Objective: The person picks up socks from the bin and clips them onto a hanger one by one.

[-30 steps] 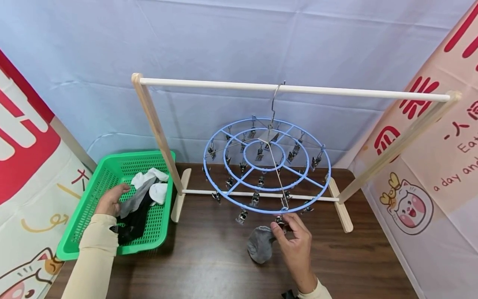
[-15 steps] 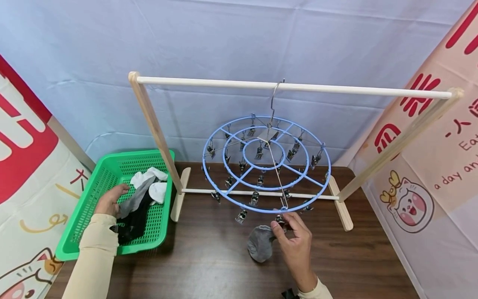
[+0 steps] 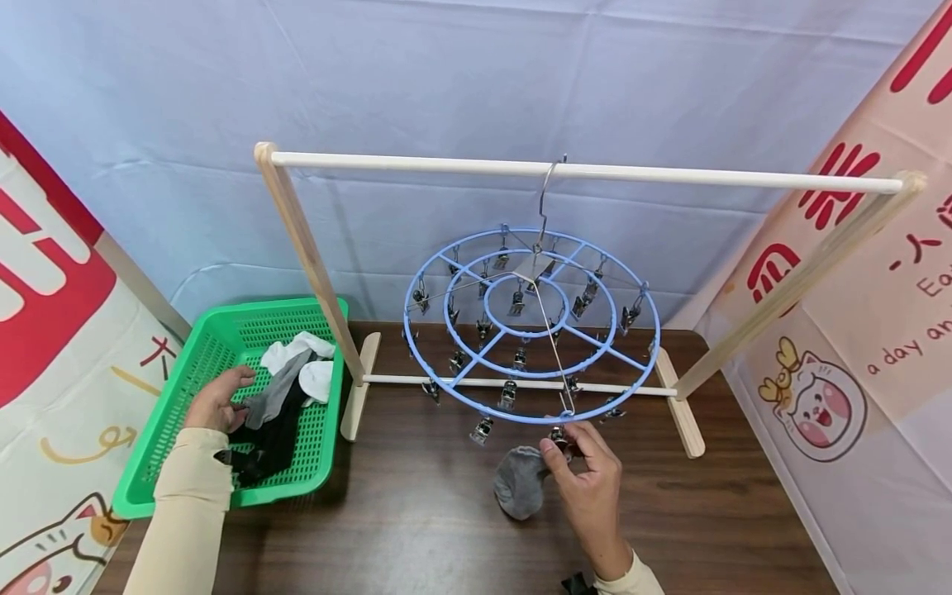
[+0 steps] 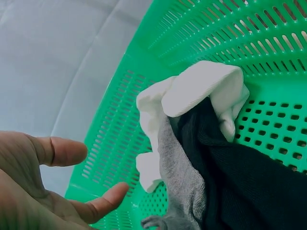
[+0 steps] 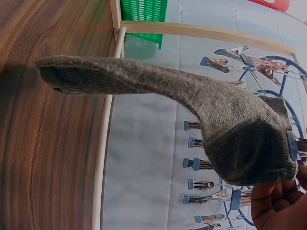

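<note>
gray sock (image 3: pixel 519 483) l of rt hand (image 3: pixel 591 487), touching

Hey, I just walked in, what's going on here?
A person is working at a blue round hanger full of clips, hooked on a rack. The right hand pinches a clip at the hanger's near edge, with a grey sock there; its full grip is partly hidden. The left hand is over the green basket, thumb and finger apart, beside more socks in white, grey and black.
</note>
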Action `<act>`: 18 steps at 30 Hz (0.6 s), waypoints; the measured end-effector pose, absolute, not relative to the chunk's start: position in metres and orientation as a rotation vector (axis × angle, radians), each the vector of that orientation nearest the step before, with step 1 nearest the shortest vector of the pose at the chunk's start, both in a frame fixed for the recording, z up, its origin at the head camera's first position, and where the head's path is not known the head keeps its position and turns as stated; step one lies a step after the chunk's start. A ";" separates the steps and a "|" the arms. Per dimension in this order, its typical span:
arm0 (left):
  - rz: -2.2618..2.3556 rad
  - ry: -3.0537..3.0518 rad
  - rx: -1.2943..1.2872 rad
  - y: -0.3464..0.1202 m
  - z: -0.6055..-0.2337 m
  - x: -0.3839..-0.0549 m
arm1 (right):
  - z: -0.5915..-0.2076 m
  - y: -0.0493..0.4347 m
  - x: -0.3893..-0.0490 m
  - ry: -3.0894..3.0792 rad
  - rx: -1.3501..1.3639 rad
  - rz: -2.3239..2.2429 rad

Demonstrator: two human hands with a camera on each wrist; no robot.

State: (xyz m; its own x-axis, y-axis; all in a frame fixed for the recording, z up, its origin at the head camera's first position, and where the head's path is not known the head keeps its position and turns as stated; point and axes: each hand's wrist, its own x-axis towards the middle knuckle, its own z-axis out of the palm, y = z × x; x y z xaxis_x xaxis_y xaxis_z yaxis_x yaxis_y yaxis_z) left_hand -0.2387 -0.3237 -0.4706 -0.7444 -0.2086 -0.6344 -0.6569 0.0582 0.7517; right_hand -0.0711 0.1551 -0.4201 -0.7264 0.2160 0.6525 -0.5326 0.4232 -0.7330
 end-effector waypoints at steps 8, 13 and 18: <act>1.722 1.969 -0.790 -0.323 -0.469 -0.237 | -0.454 0.166 -0.081 -1.967 0.269 1.371; 1.671 1.964 -0.731 -0.325 -0.470 -0.239 | -0.434 0.158 -0.075 -1.967 0.276 1.363; 1.668 1.974 -0.704 -0.323 -0.473 -0.239 | -0.421 0.153 -0.071 -1.964 0.277 1.364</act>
State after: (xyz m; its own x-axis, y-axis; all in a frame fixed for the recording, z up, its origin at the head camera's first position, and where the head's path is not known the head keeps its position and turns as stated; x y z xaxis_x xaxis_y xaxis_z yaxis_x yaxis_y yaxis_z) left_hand -0.2391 -0.3227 -0.4729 -0.7635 -0.0888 -0.6396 -0.6455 0.1344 0.7519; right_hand -0.0713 0.1534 -0.4207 -0.7193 0.2158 0.6603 -0.5432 0.4177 -0.7283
